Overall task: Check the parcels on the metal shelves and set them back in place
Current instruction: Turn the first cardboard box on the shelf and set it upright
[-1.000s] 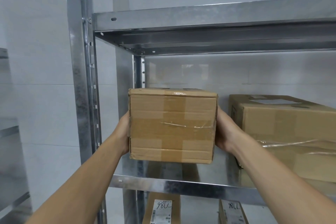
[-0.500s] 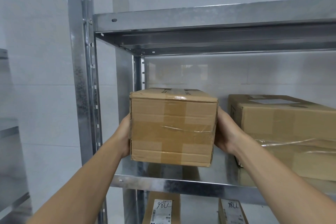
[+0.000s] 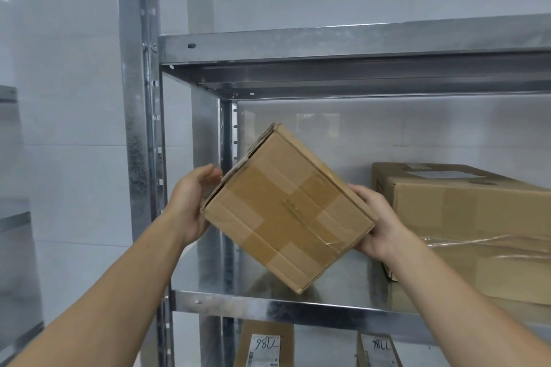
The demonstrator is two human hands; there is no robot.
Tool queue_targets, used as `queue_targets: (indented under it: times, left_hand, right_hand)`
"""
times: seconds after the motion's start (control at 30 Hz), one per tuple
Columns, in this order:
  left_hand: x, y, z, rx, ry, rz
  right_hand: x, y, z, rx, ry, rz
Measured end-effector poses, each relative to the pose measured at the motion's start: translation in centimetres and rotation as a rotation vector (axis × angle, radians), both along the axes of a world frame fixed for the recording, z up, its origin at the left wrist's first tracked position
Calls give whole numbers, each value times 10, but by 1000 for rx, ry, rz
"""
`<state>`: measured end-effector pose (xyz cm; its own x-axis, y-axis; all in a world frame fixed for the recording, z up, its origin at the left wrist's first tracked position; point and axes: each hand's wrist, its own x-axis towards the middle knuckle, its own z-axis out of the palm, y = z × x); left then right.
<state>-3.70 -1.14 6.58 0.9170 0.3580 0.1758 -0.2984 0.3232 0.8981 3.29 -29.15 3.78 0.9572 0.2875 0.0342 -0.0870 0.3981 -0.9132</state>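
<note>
A small brown cardboard parcel (image 3: 286, 208), sealed with tape, hangs tilted in the air above the left end of the metal shelf (image 3: 268, 308). My left hand (image 3: 190, 202) grips its left side, fingers curled over the upper left edge. My right hand (image 3: 378, 226) holds its right side, lower down. The box's lowest corner hovers just above the shelf's front rail. A larger taped parcel (image 3: 477, 229) with a white label on top rests on the same shelf to the right.
A steel upright (image 3: 135, 128) stands left of my left hand. The upper shelf (image 3: 343, 45) hangs overhead. Two parcels (image 3: 264, 345) (image 3: 378, 350) with handwritten labels stand on the shelf below. White tiled wall lies behind.
The parcel was level between my hands; now it is rotated clockwise, its left side raised and its right side lowered. My left hand has risen, my right hand has dropped.
</note>
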Motion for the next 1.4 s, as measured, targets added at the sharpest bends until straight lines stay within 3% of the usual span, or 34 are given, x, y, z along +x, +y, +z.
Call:
queue_targets:
  times: [0.27, 0.47, 0.73, 0.9, 1.4]
  left_hand:
    - [3, -4, 1, -97, -40, -53]
    - [2, -13, 2, -36, -25, -166]
    - [-3, -27, 12, 21, 82, -201]
    - [0, -38, 15, 99, 124, -210]
    - [4, -36, 13, 121, 127, -206]
  right_hand:
    - [-8, 6, -15, 17, 52, -17]
    - [-12, 11, -22, 127, 65, -81]
    - [-26, 26, -22, 23, 43, -75]
    - [-41, 36, -14, -142, -20, -10]
    - [-39, 35, -17, -242, -66, -94]
